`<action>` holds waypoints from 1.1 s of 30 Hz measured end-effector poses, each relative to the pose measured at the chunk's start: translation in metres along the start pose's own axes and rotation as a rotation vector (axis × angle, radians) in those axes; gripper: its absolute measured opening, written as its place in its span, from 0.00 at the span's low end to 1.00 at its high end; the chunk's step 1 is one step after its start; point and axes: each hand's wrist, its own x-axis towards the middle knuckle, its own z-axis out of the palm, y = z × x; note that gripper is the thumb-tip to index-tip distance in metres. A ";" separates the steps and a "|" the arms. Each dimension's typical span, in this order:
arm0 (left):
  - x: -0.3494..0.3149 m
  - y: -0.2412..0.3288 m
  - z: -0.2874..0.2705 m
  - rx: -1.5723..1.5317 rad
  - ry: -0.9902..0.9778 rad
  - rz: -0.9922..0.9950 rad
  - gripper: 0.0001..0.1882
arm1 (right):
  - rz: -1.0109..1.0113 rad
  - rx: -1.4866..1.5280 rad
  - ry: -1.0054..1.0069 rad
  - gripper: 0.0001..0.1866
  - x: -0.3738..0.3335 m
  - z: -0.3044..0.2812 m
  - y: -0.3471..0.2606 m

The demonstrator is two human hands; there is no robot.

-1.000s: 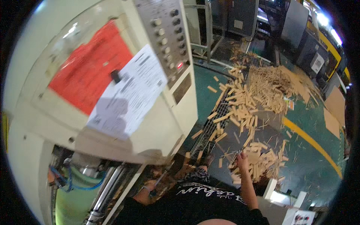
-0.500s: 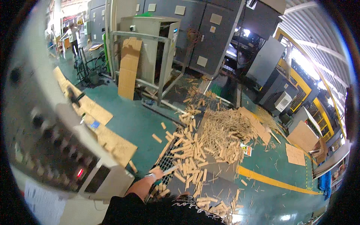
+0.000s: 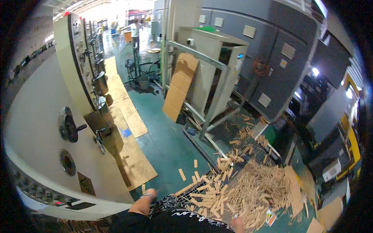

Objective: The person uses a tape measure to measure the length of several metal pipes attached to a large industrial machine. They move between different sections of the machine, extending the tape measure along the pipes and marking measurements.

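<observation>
My left hand [image 3: 150, 192], with a band at its wrist, hangs beside the grey machine housing, above the floor near the wooden boards. Its fingers look closed around a thin, flat greyish strip [image 3: 160, 189], which is blurred against the green floor. At the bottom edge, my right hand [image 3: 237, 223] shows only in part in front of the heap, and its fingers are too blurred to read. Loose flat wooden pieces [image 3: 211, 194] are scattered over the metal grating just ahead of me. Beyond my right hand lies a large pile of thin wooden sticks [image 3: 258, 186].
Handwheels [image 3: 70, 128] stick out of the machine on the left. Wooden boards [image 3: 134, 159] lie along its foot. A cardboard sheet [image 3: 181, 87] leans on a metal frame [image 3: 217, 105] around a cabinet. A black pipe [image 3: 200, 149] crosses the floor. Far off stands another person [image 3: 135, 33].
My view has swung left, so the scene has shifted right and the machine's handwheels show. My left hand has moved from over the wooden pieces toward the machine. My right hand appears more clearly at the bottom.
</observation>
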 end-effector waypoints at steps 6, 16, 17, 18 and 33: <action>-0.006 -0.069 -0.050 -0.394 -0.221 -0.671 0.18 | -0.297 0.099 0.005 0.08 0.184 0.056 -0.258; 0.266 0.036 -0.229 -0.663 0.173 -0.139 0.16 | -0.063 -0.461 -0.266 0.06 0.289 0.286 -0.399; 0.283 0.021 -0.243 -0.696 0.349 -0.088 0.16 | -0.063 -0.525 -0.335 0.06 0.308 0.328 -0.426; 0.280 0.029 -0.296 -0.661 0.415 0.006 0.15 | -0.064 -0.551 -0.347 0.06 0.323 0.354 -0.447; 0.320 -0.168 -0.407 -1.362 0.861 -0.707 0.14 | -0.706 -1.089 -0.917 0.08 0.589 0.962 -0.721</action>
